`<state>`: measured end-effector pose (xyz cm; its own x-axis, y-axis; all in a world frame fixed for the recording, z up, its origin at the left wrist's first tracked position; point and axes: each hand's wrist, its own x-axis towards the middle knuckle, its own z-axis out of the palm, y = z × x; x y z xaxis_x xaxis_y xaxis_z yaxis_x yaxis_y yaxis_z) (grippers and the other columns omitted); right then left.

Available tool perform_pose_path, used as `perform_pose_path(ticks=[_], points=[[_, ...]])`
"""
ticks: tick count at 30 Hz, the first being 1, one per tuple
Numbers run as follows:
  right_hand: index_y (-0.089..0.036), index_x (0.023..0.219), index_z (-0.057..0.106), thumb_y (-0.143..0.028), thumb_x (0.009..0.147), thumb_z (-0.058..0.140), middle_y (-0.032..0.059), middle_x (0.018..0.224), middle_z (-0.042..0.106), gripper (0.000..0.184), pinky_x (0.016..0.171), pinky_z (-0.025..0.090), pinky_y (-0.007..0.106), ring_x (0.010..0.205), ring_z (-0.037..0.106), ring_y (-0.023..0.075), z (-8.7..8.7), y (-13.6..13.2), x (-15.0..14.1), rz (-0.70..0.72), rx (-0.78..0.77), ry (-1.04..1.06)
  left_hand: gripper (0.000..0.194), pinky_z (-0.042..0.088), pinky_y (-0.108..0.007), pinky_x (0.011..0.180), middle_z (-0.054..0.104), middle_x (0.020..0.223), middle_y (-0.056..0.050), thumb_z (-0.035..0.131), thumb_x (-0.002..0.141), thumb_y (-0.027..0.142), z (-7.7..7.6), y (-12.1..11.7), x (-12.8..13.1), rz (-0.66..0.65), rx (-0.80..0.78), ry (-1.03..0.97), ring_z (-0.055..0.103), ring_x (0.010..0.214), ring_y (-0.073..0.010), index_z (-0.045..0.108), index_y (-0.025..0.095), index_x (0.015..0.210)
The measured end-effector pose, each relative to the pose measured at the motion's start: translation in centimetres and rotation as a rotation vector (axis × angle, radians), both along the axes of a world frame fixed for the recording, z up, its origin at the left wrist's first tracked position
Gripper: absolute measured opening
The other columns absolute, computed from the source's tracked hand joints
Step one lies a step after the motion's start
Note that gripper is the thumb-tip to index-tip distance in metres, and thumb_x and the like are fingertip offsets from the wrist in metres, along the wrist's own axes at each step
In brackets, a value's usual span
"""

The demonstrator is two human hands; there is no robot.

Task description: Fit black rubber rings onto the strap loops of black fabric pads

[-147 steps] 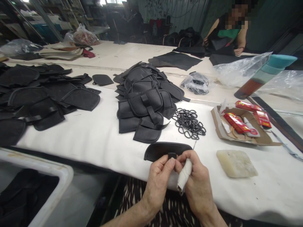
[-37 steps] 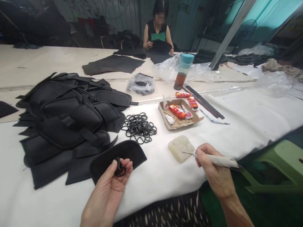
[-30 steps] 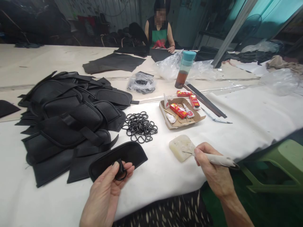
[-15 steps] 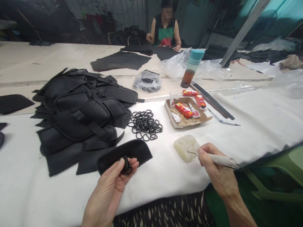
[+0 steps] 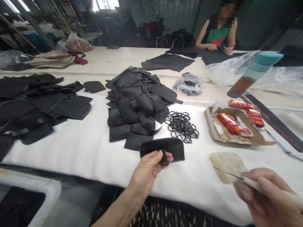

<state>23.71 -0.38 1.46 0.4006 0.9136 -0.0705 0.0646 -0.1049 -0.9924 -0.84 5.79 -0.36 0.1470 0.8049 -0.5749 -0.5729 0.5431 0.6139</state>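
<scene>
My left hand (image 5: 151, 167) is closed on a black leather piece (image 5: 174, 148), its thumb pressing a folded strap loop with a black D-ring (image 5: 164, 162) in it. In my right hand (image 5: 265, 189), partly blurred, is an awl-like tool (image 5: 228, 172) with a thin dark tip and a pale handle. Its tip is over a yellowish translucent block (image 5: 227, 159); whether they touch I cannot tell. A heap of black D-rings (image 5: 182, 126) lies beyond my left hand, beside a pile of black leather pieces (image 5: 134, 104).
A cardboard tray (image 5: 213, 132) holds red boxes and small tubes. Behind it a teal-lidded bottle (image 5: 255, 74) leans near dark strips (image 5: 279, 123). More black pieces (image 5: 47, 107) lie at left. Across the table a person (image 5: 217, 34) handles dark sheets. A white-rimmed container (image 5: 54, 192) stands lower left.
The view has turned left, so the table's things appear farther right. My left hand keeps its grip on the leather piece. The tool's tip has shifted toward the block's left side.
</scene>
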Motion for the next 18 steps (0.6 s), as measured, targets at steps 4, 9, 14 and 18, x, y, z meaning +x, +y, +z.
perform_pose_path(ticks=[4,9,14,18], points=[[-0.021,0.07,0.057,-0.037,0.077,0.063,-0.0003,0.055,0.052,0.018,0.043,0.033,0.02,0.054,0.047,0.0121,0.6,2.6,-5.9,0.146,-0.035,0.315,0.013,0.049,-0.029,0.08,0.072,0.084,-0.013,0.067,0.075,0.019,-0.2,0.0,-0.2,-0.03,0.022,-0.044,0.067,0.081,-0.0194,0.071,0.007,0.077],[-0.02,0.068,0.053,-0.037,0.081,0.061,-0.002,0.06,0.053,0.022,0.047,0.031,0.02,0.057,0.043,0.0096,-0.1,4.4,-9.2,0.254,-0.048,0.354,0.016,0.048,-0.029,0.083,0.072,0.083,-0.012,0.068,0.073,0.021,-0.4,-0.1,-0.5,-0.052,0.074,-0.095,0.065,0.081,-0.0185,0.072,0.006,0.079],[-0.02,0.07,0.052,-0.038,0.082,0.059,-0.0031,0.061,0.052,0.023,0.048,0.03,0.02,0.055,0.039,0.0088,-0.7,4.7,-9.6,0.268,-0.058,0.321,0.017,0.047,-0.03,0.083,0.073,0.082,-0.012,0.069,0.073,0.021,-0.4,-0.2,-0.8,-0.062,0.077,-0.134,0.065,0.081,-0.019,0.072,0.006,0.08],[-0.02,0.07,0.052,-0.038,0.082,0.059,-0.0032,0.061,0.052,0.023,0.049,0.031,0.021,0.058,0.042,0.0096,-1.0,4.8,-10.0,0.275,-0.074,0.313,0.017,0.047,-0.031,0.085,0.072,0.083,-0.012,0.068,0.074,0.02,-0.6,-0.1,-0.8,-0.062,0.084,-0.141,0.064,0.082,-0.0192,0.072,0.006,0.08]])
